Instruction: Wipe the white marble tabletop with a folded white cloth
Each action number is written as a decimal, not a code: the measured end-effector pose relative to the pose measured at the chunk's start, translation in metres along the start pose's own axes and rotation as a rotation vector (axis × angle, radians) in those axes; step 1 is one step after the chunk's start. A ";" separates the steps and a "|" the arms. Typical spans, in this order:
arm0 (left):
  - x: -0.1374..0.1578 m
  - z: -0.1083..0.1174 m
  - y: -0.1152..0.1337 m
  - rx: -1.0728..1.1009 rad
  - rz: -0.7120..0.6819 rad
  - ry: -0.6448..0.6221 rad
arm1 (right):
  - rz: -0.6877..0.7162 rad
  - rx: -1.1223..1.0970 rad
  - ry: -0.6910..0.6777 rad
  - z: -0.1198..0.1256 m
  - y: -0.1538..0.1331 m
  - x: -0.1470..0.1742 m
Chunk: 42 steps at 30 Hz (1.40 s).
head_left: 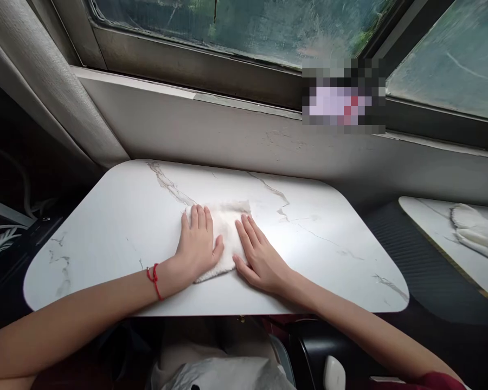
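A white cloth [228,232] lies flat on a white marble-patterned table [317,216]. My left hand [197,241] rests palm down on the cloth's left side, fingers stretched forward and thumb out toward the middle. On the cloth's right edge lies my right hand [262,257], also flat, its fingers pointing up and left. Neither hand grips the cloth; both press on it from above. A red string bracelet [156,280] circles my left wrist.
Behind the table rises a pale wall [211,130] below a window [244,27]. A second marble-patterned table [431,216] at the right bears a crumpled white cloth [477,230]. White cables [3,244] lie at the left. A curtain [44,70] hangs at the upper left.
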<state>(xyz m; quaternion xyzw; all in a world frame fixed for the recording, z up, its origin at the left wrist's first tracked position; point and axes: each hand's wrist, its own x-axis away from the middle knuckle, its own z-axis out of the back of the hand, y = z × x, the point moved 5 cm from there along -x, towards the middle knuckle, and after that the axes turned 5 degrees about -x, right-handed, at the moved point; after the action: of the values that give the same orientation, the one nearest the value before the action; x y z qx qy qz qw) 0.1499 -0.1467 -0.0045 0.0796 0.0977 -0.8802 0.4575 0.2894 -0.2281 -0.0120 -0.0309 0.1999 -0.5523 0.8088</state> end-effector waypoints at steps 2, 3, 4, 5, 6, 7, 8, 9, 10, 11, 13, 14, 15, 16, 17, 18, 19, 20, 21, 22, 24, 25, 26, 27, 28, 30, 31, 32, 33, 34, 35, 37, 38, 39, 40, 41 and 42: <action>0.014 0.001 0.008 0.020 -0.018 0.018 | -0.020 0.005 0.004 0.003 -0.012 0.016; 0.021 0.001 0.011 0.028 -0.027 0.024 | -0.028 0.009 0.003 0.004 -0.017 0.023; 0.026 0.001 0.013 0.035 -0.039 0.028 | -0.038 0.015 0.000 0.005 -0.021 0.028; 0.030 0.002 0.016 0.040 -0.053 0.031 | -0.049 0.023 -0.004 0.006 -0.024 0.033; 0.033 0.002 0.018 0.042 -0.066 0.032 | -0.060 0.033 -0.010 0.007 -0.026 0.036; 0.035 0.002 0.019 0.041 -0.077 0.032 | -0.070 0.045 -0.016 0.007 -0.026 0.037; 0.035 0.003 0.020 0.039 -0.086 0.029 | -0.079 0.057 -0.021 0.007 -0.026 0.037; 0.034 0.003 0.020 0.036 -0.093 0.025 | -0.084 0.067 -0.023 0.008 -0.024 0.036; 0.031 0.004 0.020 0.033 -0.100 0.019 | -0.087 0.076 -0.021 0.007 -0.022 0.033; 0.028 0.004 0.019 0.030 -0.109 0.011 | -0.088 0.081 -0.016 0.007 -0.019 0.029; 0.017 0.004 0.016 0.022 -0.128 -0.011 | -0.087 0.077 0.005 0.005 -0.010 0.018; 0.011 0.004 0.014 0.019 -0.136 -0.022 | -0.086 0.070 0.019 0.004 -0.005 0.012; 0.004 0.003 0.011 0.017 -0.143 -0.029 | -0.084 0.060 0.034 0.003 0.000 0.006; -0.004 0.002 0.008 0.021 -0.147 -0.032 | -0.082 0.050 0.048 0.002 0.006 -0.001; -0.012 0.001 0.005 0.031 -0.148 -0.031 | -0.079 0.039 0.059 0.000 0.013 -0.008; -0.020 -0.001 0.001 0.047 -0.145 -0.029 | -0.077 0.030 0.066 -0.001 0.019 -0.016; -0.029 -0.003 -0.002 0.064 -0.134 -0.025 | -0.078 0.022 0.069 -0.002 0.027 -0.024; -0.038 -0.006 -0.005 0.078 -0.116 -0.023 | -0.080 0.015 0.070 -0.003 0.034 -0.032; -0.047 -0.009 -0.008 0.088 -0.091 -0.023 | -0.083 0.008 0.070 -0.004 0.042 -0.041; -0.056 -0.012 -0.010 0.090 -0.061 -0.024 | -0.089 0.004 0.068 -0.005 0.050 -0.050; -0.075 -0.016 -0.013 0.086 -0.006 -0.033 | -0.110 0.003 0.064 -0.006 0.067 -0.066; -0.085 -0.018 -0.013 0.085 0.015 -0.038 | -0.125 0.006 0.061 -0.006 0.075 -0.073; -0.095 -0.019 -0.012 0.087 0.027 -0.042 | -0.144 0.010 0.058 -0.006 0.084 -0.080; -0.104 -0.019 -0.010 0.091 0.032 -0.044 | -0.165 0.016 0.056 -0.005 0.092 -0.085; -0.114 -0.019 -0.007 0.094 0.032 -0.043 | -0.186 0.021 0.056 -0.004 0.101 -0.088; -0.131 -0.018 0.001 0.094 0.027 -0.041 | -0.217 0.031 0.058 0.001 0.117 -0.092; -0.139 -0.018 0.006 0.089 0.027 -0.044 | -0.225 0.034 0.059 0.004 0.125 -0.093; -0.146 -0.018 0.010 0.083 0.028 -0.050 | -0.230 0.035 0.057 0.007 0.132 -0.093; -0.152 -0.018 0.015 0.077 0.032 -0.053 | -0.233 0.034 0.053 0.009 0.140 -0.092; -0.158 -0.019 0.020 0.072 0.034 -0.055 | -0.236 0.030 0.049 0.012 0.146 -0.091; -0.162 -0.019 0.024 0.069 0.034 -0.053 | -0.240 0.025 0.049 0.014 0.153 -0.090; -0.170 -0.019 0.032 0.071 0.022 -0.038 | -0.249 0.012 0.058 0.018 0.163 -0.086; -0.172 -0.019 0.035 0.075 0.013 -0.028 | -0.253 0.004 0.066 0.019 0.167 -0.084; -0.174 -0.019 0.038 0.080 0.004 -0.019 | -0.255 -0.002 0.074 0.021 0.170 -0.081; -0.175 -0.019 0.040 0.085 -0.004 -0.015 | -0.255 -0.007 0.078 0.022 0.172 -0.078; -0.175 -0.019 0.042 0.090 -0.012 -0.013 | -0.254 -0.009 0.078 0.022 0.173 -0.075; -0.175 -0.019 0.044 0.093 -0.020 -0.015 | -0.254 -0.009 0.078 0.023 0.174 -0.071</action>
<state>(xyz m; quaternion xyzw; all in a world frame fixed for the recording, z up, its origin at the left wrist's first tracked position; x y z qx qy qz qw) 0.2866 -0.0289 0.0129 0.0932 0.0539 -0.8890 0.4451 0.4283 -0.1000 -0.0172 -0.0383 0.2281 -0.6499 0.7240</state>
